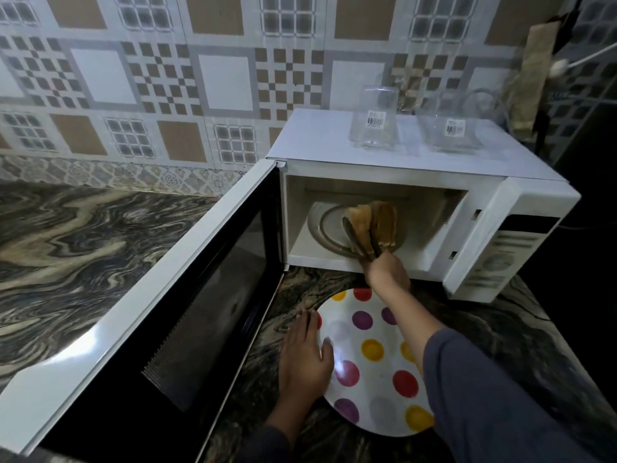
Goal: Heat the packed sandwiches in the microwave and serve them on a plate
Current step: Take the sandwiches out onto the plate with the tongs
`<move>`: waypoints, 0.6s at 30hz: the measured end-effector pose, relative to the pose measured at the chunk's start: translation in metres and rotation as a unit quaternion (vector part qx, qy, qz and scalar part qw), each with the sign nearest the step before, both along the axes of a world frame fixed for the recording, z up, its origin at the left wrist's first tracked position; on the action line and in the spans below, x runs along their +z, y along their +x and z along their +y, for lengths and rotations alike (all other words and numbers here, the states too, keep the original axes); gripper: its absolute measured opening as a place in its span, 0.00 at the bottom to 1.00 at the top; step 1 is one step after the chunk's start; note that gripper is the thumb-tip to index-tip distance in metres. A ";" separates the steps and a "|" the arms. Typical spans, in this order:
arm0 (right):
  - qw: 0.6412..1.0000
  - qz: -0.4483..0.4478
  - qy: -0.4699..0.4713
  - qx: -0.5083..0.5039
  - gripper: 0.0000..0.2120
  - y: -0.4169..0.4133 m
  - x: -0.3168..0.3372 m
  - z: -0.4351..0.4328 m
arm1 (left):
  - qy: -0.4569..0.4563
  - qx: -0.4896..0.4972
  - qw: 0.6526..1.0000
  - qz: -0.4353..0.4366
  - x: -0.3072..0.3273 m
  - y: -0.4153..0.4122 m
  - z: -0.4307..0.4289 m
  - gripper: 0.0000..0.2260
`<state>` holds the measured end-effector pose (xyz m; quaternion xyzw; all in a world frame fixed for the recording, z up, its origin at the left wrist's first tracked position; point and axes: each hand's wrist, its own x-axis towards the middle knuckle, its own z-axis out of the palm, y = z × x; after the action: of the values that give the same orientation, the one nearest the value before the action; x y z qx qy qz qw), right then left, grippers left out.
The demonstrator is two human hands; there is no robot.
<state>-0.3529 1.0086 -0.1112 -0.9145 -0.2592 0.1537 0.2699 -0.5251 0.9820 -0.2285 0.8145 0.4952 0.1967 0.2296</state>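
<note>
Grips dark tongs (pixel 354 241) in right hand (pixel 387 271) at the mouth of the white microwave oven (pixel 334 145), tips clamped on a toasted brown sandwich (pixel 362 218) over the round glass turntable (pixel 322 225), second sandwich (pixel 387 223) just right. Rests left hand (pixel 305 359) flat, fingers straight, on the left rim of the white polka-dot round plate (pixel 370 392), near on the dark marbled stone counter (pixel 83 235). Atop the oven, far: two clear plastic containers (pixel 374 128).
</note>
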 end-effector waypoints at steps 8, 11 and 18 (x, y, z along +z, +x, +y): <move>0.997 0.029 0.071 -0.013 0.17 -0.036 -0.014 -0.081 | -0.007 -0.020 0.999 0.025 0.006 0.001 -0.001 0.29; 0.996 0.008 0.082 -0.027 0.20 -0.042 -0.029 -0.117 | -0.011 -0.022 1.000 0.015 0.012 0.001 -0.004 0.28; 0.993 0.012 0.028 -0.111 0.20 -0.047 -0.050 -0.183 | -0.028 -0.008 0.999 0.029 0.013 -0.002 -0.010 0.27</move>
<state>-0.3996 0.8260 -0.1612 -0.9280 -0.1567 0.1266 0.3135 -0.5271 0.9715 -0.2152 0.8172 0.5004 0.1570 0.2390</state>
